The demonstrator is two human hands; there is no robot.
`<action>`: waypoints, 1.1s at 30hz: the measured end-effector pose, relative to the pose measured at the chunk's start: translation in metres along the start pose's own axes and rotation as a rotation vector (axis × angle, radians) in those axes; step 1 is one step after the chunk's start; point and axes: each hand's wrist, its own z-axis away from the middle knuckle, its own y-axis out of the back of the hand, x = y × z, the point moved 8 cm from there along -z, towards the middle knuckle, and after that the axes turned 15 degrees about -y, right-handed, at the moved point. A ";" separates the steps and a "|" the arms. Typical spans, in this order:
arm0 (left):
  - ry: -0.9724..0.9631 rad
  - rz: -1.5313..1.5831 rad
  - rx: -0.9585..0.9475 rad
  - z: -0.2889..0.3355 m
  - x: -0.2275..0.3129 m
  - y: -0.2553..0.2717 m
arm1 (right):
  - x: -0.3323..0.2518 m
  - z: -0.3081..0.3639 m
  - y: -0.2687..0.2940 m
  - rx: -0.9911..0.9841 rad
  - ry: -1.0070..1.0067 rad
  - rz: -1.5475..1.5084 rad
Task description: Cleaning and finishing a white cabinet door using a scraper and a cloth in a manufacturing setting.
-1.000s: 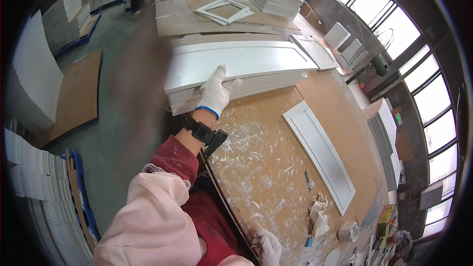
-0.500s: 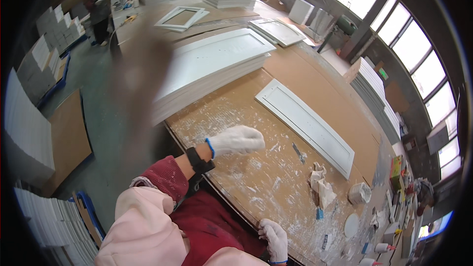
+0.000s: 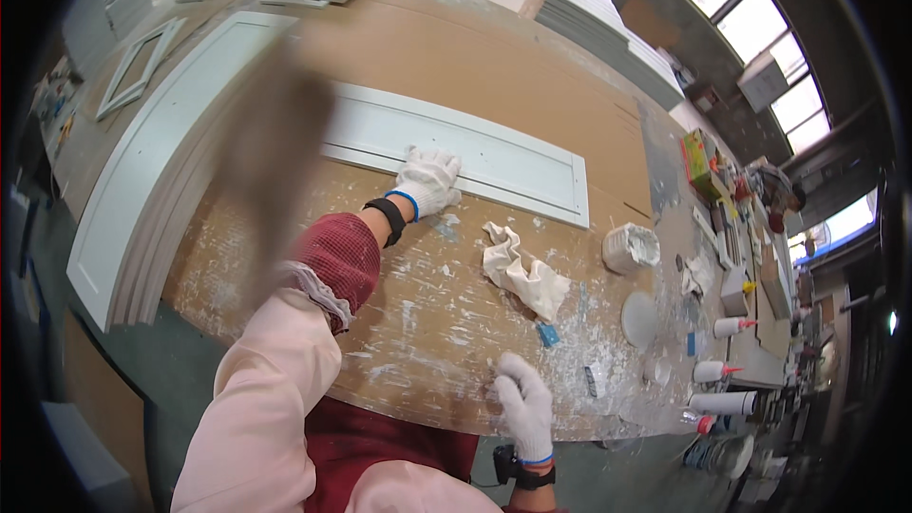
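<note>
Panel [image 3: 513,166], white with a recessed centre, lies flat on the counter [image 3: 408,361] and serves as the reference for all positions. Left grip [image 3: 427,180]: gloved, set at the panel's near long edge, fingers laid over the frame. Whether the fingers are clamped on the edge or merely rest against it cannot be told, as the palm side is hidden. Right grip [image 3: 524,408]: gloved, loosely curled and part open, with nothing visible in it; it sits on the near side of the panel, well apart from it. A crumpled cloth [image 3: 527,277] lies just nearer than the panel; a pale tub [image 3: 631,249] stands just beside its near right corner; stacked panels [image 3: 161,157] lie to its left.

Recommended handling: apply light, even pressure at the frame, not the recessed field. Bring the right grip to the right end before any shifting, since one-handed effort would probably swing the panel. Leave cloth and tub outside its path; lift rather than drag.
</note>
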 end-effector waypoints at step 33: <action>-0.100 -0.066 0.104 0.127 0.038 0.036 | -0.071 -0.185 -0.154 -0.231 -0.301 -0.898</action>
